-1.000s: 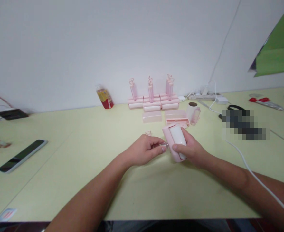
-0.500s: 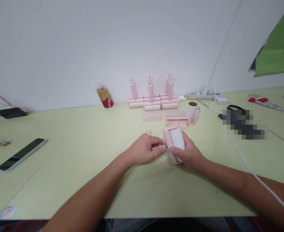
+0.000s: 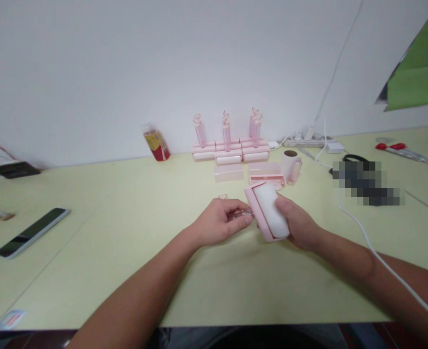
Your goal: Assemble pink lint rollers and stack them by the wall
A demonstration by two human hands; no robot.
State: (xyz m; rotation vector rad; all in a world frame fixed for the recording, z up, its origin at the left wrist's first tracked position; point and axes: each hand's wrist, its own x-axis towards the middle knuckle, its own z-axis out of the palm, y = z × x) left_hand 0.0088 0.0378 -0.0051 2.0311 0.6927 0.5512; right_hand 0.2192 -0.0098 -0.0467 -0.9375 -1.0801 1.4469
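Note:
My right hand [image 3: 301, 220] is closed around a lint roller head [image 3: 272, 211], a pink housing with a white sticky roll in it, tilted above the table. My left hand [image 3: 219, 223] pinches a clear handle [image 3: 245, 213], whose tip meets the side of the pink housing; whether it is fastened there I cannot tell. A pink heart-shaped loop [image 3: 222, 196] shows just behind my left hand. Just beyond the roller head lie an open pink housing [image 3: 267, 179], a translucent pink cover [image 3: 228, 172], a white roll [image 3: 289, 162] standing on end and a clear pink handle [image 3: 294, 171].
Several assembled lint rollers [image 3: 228, 155] with upright handles stand by the wall. A red and yellow packet [image 3: 156, 144] is to their left, a phone [image 3: 33, 232] at far left. On the right are a power strip [image 3: 308, 141], red-handled scissors [image 3: 399, 149] and a white cable [image 3: 381, 261].
My right hand has turned the roller head, so more of the white roll faces me, and its thumb has shifted from the pink edge onto the roll. My left hand has barely moved.

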